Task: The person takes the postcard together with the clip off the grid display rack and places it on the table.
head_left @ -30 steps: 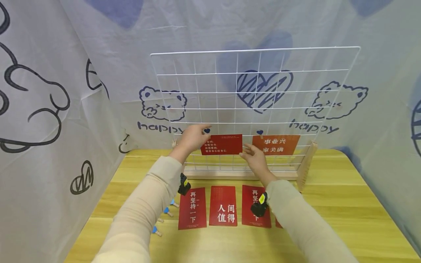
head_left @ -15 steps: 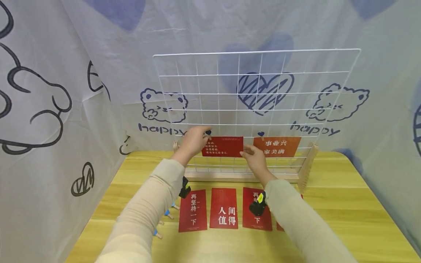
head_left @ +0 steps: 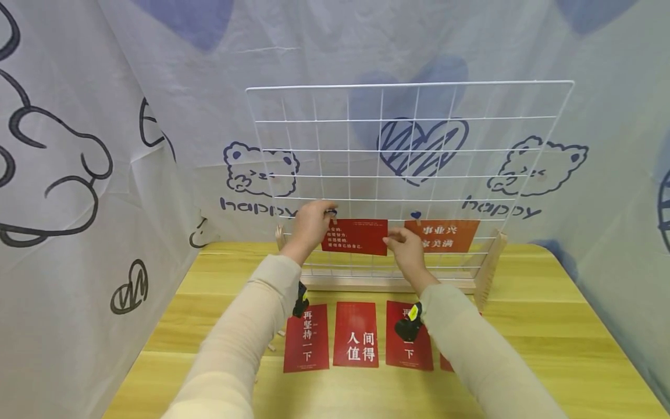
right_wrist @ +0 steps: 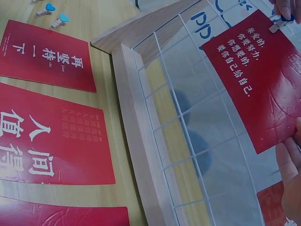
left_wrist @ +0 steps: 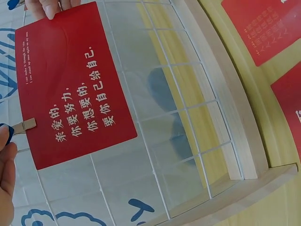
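A red card (head_left: pixel 358 237) with white Chinese writing lies against the white wire grid (head_left: pixel 408 85). A small wooden clothespin (left_wrist: pixel 23 126) with a dark blue heart sits on the card's top edge. My left hand (head_left: pixel 310 228) pinches this clothespin by its heart end. At the card's other end, my right hand (head_left: pixel 407 249) holds the edge between thumb and fingers. To the right, an orange-red card (head_left: pixel 451 236) hangs from the grid under another heart clothespin (head_left: pixel 416 216), partly behind my right hand.
Several red cards, one of them a card with large white characters (head_left: pixel 356 334), lie in a row before the grid's wooden base (head_left: pixel 382 284). Loose clothespins with blue hearts (right_wrist: pixel 60 20) lie left of them. A printed cloth (head_left: pixel 173 192) hangs behind the table.
My left forearm has shifted slightly right, covering more of the loose clothespins. Both hands keep their hold on the clothespin and the card; the whole view has moved a little.
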`<action>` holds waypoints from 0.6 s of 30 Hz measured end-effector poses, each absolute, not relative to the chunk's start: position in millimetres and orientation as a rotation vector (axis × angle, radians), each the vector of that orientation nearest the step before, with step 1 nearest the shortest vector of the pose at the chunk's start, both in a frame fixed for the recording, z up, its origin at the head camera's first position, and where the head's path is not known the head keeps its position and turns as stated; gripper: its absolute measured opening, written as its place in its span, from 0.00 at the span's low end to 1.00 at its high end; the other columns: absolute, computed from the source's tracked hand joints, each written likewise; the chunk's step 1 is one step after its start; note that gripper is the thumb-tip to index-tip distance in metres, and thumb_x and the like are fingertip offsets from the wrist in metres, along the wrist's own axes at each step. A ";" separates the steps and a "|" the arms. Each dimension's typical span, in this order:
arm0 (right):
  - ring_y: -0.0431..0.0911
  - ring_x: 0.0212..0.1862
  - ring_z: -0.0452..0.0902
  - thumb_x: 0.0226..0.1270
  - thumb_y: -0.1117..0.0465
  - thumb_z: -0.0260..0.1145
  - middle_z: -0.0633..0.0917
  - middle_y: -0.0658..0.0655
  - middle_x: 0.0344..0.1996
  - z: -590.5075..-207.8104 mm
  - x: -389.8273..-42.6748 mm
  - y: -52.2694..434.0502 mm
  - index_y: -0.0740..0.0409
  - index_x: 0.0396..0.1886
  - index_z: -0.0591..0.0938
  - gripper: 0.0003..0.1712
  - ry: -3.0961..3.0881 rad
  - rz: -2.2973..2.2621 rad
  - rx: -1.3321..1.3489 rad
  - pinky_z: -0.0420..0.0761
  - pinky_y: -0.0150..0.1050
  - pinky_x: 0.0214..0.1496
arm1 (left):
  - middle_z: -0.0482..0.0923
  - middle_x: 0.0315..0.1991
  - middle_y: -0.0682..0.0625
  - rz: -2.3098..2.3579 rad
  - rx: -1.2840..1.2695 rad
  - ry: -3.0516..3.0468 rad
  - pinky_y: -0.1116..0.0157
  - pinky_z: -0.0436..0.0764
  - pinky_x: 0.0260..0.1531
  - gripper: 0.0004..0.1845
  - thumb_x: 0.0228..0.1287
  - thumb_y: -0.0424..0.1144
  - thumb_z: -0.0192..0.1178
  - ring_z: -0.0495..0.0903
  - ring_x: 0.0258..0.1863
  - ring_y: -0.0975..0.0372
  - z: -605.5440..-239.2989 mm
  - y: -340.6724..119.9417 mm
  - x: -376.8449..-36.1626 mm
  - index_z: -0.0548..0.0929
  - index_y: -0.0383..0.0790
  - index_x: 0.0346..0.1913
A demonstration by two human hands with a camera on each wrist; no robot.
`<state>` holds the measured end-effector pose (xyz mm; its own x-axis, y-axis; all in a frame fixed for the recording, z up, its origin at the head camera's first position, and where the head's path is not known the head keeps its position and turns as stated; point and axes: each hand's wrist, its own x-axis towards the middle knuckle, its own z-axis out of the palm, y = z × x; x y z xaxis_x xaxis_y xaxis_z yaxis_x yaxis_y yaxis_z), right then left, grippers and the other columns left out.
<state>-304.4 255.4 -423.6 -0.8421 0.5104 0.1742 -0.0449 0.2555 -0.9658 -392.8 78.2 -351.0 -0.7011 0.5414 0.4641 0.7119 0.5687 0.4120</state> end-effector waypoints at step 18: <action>0.44 0.33 0.75 0.57 0.71 0.58 0.77 0.64 0.34 -420.7 -301.6 254.2 0.71 0.40 0.76 0.10 -1.992 1.719 -0.383 0.76 0.41 0.40 | 0.78 0.39 0.44 -1.183 -0.939 -2.547 0.70 0.75 0.37 0.13 0.55 0.22 0.49 0.77 0.35 0.59 -353.1 79.8 -394.5 0.78 0.33 0.42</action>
<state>-301.6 254.2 -420.7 -0.8464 0.5039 0.1725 -0.0969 0.1729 -0.9802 -394.5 79.8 -353.1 -0.7842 0.4695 0.4058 0.6129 0.4835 0.6249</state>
